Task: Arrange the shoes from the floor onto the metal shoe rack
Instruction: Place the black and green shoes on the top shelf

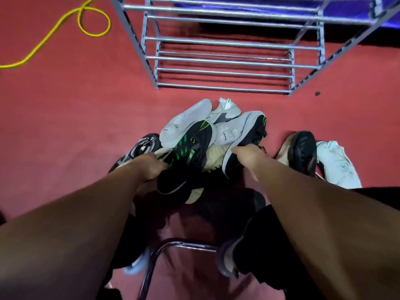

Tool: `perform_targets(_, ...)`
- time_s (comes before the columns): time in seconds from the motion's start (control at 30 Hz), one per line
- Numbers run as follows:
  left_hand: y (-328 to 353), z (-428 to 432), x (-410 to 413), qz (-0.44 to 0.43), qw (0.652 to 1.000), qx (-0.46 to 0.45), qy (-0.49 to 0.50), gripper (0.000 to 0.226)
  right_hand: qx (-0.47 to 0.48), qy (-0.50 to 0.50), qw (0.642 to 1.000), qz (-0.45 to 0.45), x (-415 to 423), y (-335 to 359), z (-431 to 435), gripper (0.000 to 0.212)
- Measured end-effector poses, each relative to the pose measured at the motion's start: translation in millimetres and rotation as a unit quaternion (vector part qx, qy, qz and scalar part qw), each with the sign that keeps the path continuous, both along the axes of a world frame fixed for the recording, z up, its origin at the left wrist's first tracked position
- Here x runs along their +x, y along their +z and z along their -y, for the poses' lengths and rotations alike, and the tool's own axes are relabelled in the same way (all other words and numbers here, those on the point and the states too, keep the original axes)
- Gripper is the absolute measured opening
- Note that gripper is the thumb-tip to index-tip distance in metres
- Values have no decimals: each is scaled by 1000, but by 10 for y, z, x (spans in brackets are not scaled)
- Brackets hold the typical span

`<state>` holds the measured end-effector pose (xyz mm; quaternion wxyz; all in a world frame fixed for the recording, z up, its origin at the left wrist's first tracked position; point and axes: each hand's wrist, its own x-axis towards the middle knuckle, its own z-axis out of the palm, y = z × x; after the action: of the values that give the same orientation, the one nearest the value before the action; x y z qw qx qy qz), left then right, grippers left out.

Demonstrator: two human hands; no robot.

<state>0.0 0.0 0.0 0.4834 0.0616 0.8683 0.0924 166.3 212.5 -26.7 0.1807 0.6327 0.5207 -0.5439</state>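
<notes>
A pile of shoes lies on the red floor in front of the metal shoe rack (225, 59), whose shelves hold nothing. My left hand (149, 167) grips a black shoe with green stripes (186, 156) at its heel side. My right hand (246, 154) grips a matching black shoe (244, 135) that lies on its side with its white sole showing. Under and behind them lie a white sneaker (186, 122) sole-up, another white sneaker (227, 109) and a cream shoe (214, 156).
A grey-black shoe (140, 146) lies left of the pile. A black shoe with a tan sole (303, 152) and a white shoe (335, 163) lie at the right. A yellow cable (65, 24) loops at the far left. A chair's metal tube (173, 245) crosses between my feet.
</notes>
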Motion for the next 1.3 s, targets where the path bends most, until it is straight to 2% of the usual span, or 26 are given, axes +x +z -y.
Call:
perform_targets(0.07,-54,14,17,50,997,10,54,34,-26,-126,992,5,23,-296,24,46)
perform_targets(0.1,-108,51,38,58,993,22,96,22,-55,-167,984,10,28,-373,47,45)
perform_targets(0.13,-210,81,45,69,992,20,102,19,-80,-201,976,20,39,-417,61,41)
perform_targets(0.2,-319,122,95,83,986,27,144,23,-135,-232,962,51,63,-459,112,40)
perform_targets(0.27,-412,144,133,102,972,12,211,24,-174,-279,941,83,74,-481,118,54)
perform_targets(0.33,-449,119,184,127,966,-5,224,36,-201,-311,925,84,54,-506,103,61)
perform_targets(0.43,-487,82,199,129,964,-1,234,44,-216,-353,908,57,20,-581,70,59)
perform_targets(0.57,-514,73,185,166,957,-10,238,43,-223,-406,885,44,50,-633,74,39)
perform_targets(0.7,-449,78,180,209,943,-2,257,37,-216,-427,877,39,94,-553,72,37)
perform_targets(0.83,-221,49,140,230,935,24,268,30,-183,-437,881,12,153,-346,-14,26)
perform_targets(1.03,299,-134,92,219,927,43,300,29,-142,-440,883,-80,178,393,-294,14)
perform_targets(1.2,857,-344,176,170,952,93,236,20,-125,-378,911,-107,281,1093,-422,30)
perform_targets(1.3,1286,-360,262,143,964,114,192,9,-92,-332,929,-134,383,1458,-432,23)
